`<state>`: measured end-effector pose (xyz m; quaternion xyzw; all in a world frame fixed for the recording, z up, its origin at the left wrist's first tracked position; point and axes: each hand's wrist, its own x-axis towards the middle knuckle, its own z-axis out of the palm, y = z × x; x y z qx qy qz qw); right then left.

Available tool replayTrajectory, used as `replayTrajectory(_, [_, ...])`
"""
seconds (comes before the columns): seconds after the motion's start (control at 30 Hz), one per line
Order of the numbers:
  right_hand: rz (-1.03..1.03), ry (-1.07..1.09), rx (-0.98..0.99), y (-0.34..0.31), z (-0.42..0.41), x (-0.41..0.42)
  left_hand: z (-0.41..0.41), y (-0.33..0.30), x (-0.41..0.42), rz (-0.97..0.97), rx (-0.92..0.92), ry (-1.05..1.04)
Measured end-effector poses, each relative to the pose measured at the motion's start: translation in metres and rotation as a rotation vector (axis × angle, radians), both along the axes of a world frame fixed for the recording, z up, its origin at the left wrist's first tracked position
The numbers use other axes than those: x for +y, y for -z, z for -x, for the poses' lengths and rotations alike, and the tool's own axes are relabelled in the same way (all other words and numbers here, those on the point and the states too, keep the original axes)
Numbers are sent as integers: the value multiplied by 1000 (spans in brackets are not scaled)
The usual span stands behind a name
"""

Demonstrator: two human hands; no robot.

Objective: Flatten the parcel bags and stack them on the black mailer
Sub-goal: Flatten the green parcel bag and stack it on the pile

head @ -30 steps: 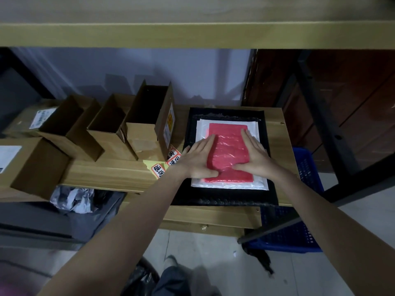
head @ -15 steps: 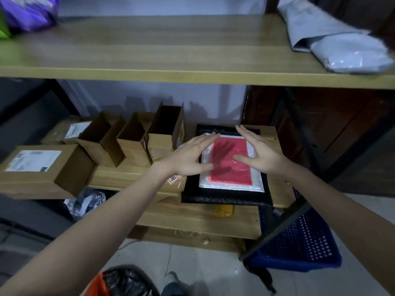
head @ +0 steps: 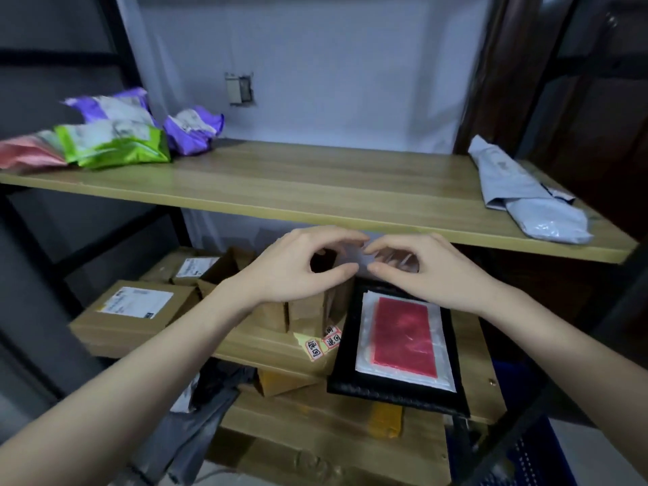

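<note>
The black mailer (head: 392,391) lies flat on the low shelf (head: 470,349), on the right side. A clear bag (head: 364,349) lies flat on it, and a red bag (head: 405,336) lies flat on top of that. So two bags look done and stacked. Both hands are up in the air above the stack, near the front edge of the top shelf (head: 315,184), and they touch nothing there. The left hand (head: 298,268) has its fingers bent, with the thumb close to the fingertips like a soft pinch, but nothing shows between them. The right hand (head: 424,268) has bent fingers too, and its fingertips come near those of the left hand. Something thin and shiny may be between the two hands, but it is too blurry to tell, so the grip of each hand cannot be called for sure. More bags wait on the top shelf. On the far left lie a green bag (head: 115,145), two purple bags (head: 191,128) and a pink bag (head: 28,152), all puffy and wrinkled. On the right end lies a gray bag (head: 526,198), folded and long. These look like the work that is left: each would need to come down, be pressed flat and go on the stack. To the left of the mailer stand some brown boxes (head: 133,310), and they are not part of the job. The task looks partly done, with more bags left than are stacked.
</note>
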<state>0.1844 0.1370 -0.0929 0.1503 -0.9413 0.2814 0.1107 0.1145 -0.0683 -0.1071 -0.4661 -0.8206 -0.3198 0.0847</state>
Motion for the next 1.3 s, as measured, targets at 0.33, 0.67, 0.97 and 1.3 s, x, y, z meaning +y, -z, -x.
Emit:
replayTrajectory(0.33, [39,-17,260,-67,59,-43,48,-61,-74,-113,131,-162])
replayTrajectory(0.67, [-49,-113,239,-100,169,-113,139,-84,-162,-140,249,-376])
replayTrajectory(0.97, [-145,-188,257,-102,260,-187,216,-74,-241,-41,282,-661])
replayTrajectory(1.3, [-193,-217,238,-86,304,-218,259,-56,-272,207,423,-843])
